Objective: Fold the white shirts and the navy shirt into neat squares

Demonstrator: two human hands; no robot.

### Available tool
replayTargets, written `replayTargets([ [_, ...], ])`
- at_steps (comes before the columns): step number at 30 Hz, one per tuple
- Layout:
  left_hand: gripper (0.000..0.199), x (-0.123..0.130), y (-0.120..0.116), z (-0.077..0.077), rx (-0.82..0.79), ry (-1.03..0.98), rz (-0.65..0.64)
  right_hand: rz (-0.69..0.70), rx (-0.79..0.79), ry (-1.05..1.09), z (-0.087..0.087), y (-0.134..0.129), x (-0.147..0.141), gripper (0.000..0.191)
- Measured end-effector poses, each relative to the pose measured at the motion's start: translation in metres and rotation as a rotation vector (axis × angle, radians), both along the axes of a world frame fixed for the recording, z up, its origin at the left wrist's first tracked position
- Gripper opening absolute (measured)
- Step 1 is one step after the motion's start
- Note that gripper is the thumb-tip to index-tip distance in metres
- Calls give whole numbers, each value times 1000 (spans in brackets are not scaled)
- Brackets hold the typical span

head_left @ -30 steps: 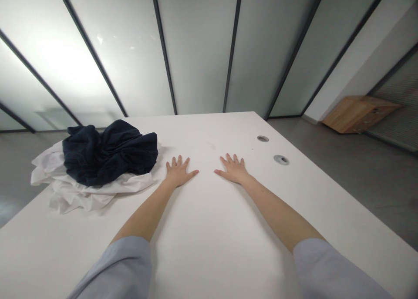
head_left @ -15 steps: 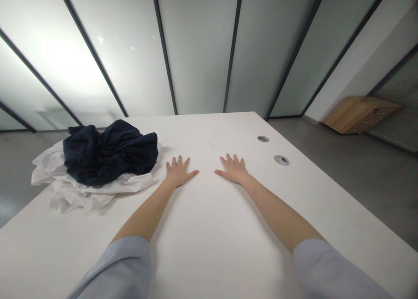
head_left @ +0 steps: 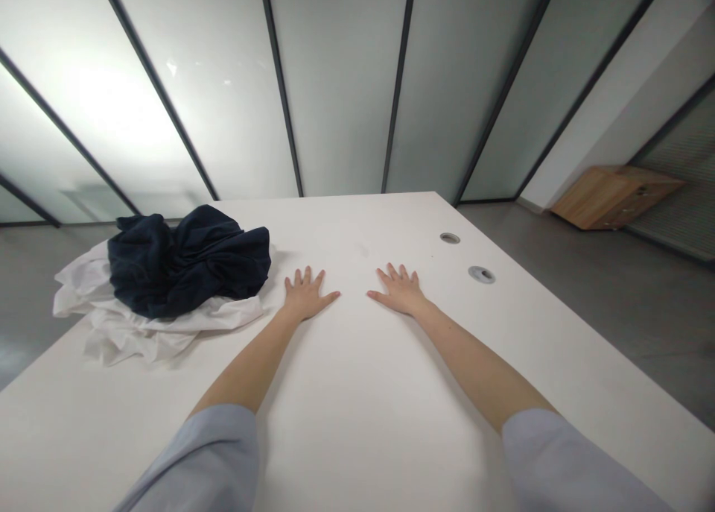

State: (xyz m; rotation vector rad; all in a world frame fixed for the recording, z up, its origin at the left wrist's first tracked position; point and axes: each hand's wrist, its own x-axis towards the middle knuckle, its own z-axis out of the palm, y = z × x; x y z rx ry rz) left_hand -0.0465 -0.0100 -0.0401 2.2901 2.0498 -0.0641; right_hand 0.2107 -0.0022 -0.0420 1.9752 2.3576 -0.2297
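Note:
My left hand [head_left: 304, 296] lies flat on the white table [head_left: 357, 393], fingers spread and holding nothing. Just to its left is a crumpled dark navy cloth [head_left: 190, 262], heaped on top of a rumpled white cloth [head_left: 134, 337] that reaches over the table's left edge. My right hand [head_left: 400, 291] also rests palm down with its fingers apart, nothing in it. A gap of bare tabletop separates the two thumbs.
Two round cable grommets, a farther one [head_left: 450, 238] and a nearer one [head_left: 482, 274], are set in the table near its right edge. Frosted glass panels [head_left: 340, 87] stand behind the table. A wooden cabinet [head_left: 611, 197] is on the floor at the right.

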Motion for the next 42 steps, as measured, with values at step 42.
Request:
replayTargets([
  [42,93,1,-2,2,-5,14,0,2,-6,3,0,0,0,93],
])
